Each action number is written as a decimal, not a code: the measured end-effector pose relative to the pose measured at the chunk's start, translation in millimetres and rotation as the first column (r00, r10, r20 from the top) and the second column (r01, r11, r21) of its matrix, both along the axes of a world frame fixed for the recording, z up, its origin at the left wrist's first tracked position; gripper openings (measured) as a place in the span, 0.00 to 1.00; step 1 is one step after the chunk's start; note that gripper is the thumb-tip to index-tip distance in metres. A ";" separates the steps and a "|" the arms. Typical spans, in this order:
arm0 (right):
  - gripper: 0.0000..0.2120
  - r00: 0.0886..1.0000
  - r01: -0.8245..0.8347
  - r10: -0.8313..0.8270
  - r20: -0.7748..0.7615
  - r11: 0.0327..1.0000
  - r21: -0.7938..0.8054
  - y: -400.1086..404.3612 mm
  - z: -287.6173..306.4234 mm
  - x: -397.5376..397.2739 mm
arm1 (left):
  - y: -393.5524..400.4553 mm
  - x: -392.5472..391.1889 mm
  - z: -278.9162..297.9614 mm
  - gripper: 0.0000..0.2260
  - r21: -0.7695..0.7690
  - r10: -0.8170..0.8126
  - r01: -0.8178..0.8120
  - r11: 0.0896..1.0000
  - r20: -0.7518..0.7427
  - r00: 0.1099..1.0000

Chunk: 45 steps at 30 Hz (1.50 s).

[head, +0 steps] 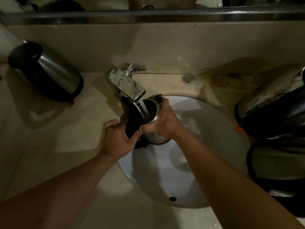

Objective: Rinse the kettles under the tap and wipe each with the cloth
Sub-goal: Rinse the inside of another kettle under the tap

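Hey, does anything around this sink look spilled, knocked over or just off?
Nothing spilled or broken. Brown staining marks the counter behind the basin, right of the tap. The left kettle only seems tilted, likely lens distortion.

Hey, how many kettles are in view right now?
4. One kettle under the tap, held by both hands; one on the counter at left; two at the right edge, an upper one and a lower one, both partly cut off. More may sit out of frame.
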State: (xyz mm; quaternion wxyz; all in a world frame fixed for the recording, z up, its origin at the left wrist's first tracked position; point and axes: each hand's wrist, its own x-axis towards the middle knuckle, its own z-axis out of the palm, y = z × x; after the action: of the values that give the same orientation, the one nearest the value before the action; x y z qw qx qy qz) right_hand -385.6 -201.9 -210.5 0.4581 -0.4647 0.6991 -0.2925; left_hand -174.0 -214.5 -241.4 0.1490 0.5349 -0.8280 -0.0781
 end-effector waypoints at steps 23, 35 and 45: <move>0.21 0.991 0.026 -0.032 -0.132 0.999 -0.047 -90.3 125.5 23.0 | -6.6 6.6 22.1 0.15 0.102 -0.153 0.161 0.982 -0.083 0.985; 0.18 0.686 -0.405 0.040 -0.726 0.851 -0.336 71.3 107.4 73.8 | -14.4 5.0 48.6 0.24 0.275 -0.153 0.165 0.947 -0.062 0.986; 0.44 0.809 -0.242 0.439 -0.391 0.855 0.459 114.2 82.8 40.3 | -4.5 7.9 44.1 0.21 0.332 -0.180 0.171 0.928 -0.005 0.984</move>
State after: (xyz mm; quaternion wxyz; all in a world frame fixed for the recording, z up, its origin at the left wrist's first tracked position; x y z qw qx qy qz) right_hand -345.3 -87.7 -127.7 0.3976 -0.5423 0.7373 0.0658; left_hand -166.1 -219.0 -197.3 0.0388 0.4769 -0.8495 -0.2222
